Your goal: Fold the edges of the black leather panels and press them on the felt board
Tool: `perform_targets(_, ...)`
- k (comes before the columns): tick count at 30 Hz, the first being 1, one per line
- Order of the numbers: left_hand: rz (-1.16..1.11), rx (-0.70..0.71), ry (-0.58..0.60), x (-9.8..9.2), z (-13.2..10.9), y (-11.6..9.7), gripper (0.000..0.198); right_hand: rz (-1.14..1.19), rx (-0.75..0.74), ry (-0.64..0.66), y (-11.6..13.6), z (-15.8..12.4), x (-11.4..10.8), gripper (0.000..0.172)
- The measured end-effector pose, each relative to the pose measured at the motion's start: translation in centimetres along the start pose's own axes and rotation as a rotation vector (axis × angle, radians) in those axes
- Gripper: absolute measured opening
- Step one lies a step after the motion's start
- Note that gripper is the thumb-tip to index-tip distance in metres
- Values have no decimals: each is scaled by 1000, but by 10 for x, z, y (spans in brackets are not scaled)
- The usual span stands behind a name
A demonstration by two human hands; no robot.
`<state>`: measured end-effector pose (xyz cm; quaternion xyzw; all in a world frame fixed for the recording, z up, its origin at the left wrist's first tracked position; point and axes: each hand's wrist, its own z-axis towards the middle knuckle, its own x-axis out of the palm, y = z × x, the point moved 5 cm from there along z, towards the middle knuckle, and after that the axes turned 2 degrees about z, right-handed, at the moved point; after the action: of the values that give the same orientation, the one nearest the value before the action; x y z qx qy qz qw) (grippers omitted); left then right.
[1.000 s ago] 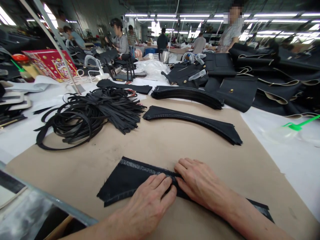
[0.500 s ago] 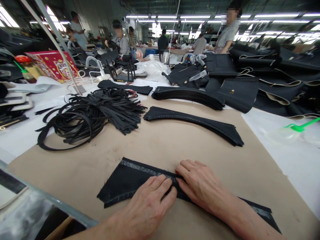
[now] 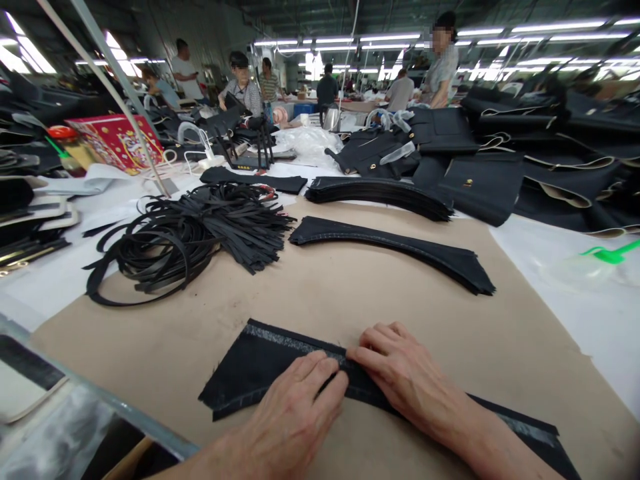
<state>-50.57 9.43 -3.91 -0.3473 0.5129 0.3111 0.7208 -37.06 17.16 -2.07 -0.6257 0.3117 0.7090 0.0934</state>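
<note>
A curved black leather-like panel (image 3: 240, 367) lies on brown paper in front of me, wide at its ends. A whitish, glue-like band (image 3: 285, 339) runs inside its upper edge. My left hand (image 3: 300, 407) rests on the middle of the panel, fingers bent and pressed to its upper edge. Just right of it, my right hand (image 3: 400, 367) grips the folded upper edge with curled fingers; its thumb is mostly hidden. The panel's right end shows beyond my right forearm.
Beyond it lie a stack of similar curved pieces (image 3: 390, 247), another stack (image 3: 380, 197) and coiled black strips (image 3: 155, 253). Black bag parts (image 3: 475, 187) are piled at the back right. A green-handled tool (image 3: 610, 255) lies right. Brown paper (image 3: 200, 333) covers the table. People work behind.
The view has shifted slightly. My right fingers have changed their hold a little at the panel's upper edge, and the thumb shows less. My left hand stays pressed on the panel.
</note>
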Motion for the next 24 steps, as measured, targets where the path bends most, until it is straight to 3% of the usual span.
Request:
perform_targets(3, -62, -82, -56, -9, -1, 14, 38, 46, -13, -19, -1, -3, -1, 19)
perform_targets(8, 9, -72, -10, -14, -2, 35, 46, 103, -15, -41, -1, -7, -3, 26)
perform_targets(16, 137, 36, -20, -14, 0, 36, 51, 104, -28, -105, -4, -27, -8, 46)
perform_targets(24, 193, 68, -28, -9, 7, 36, 54, 91, 45, -112, -21, -72, -15, 43)
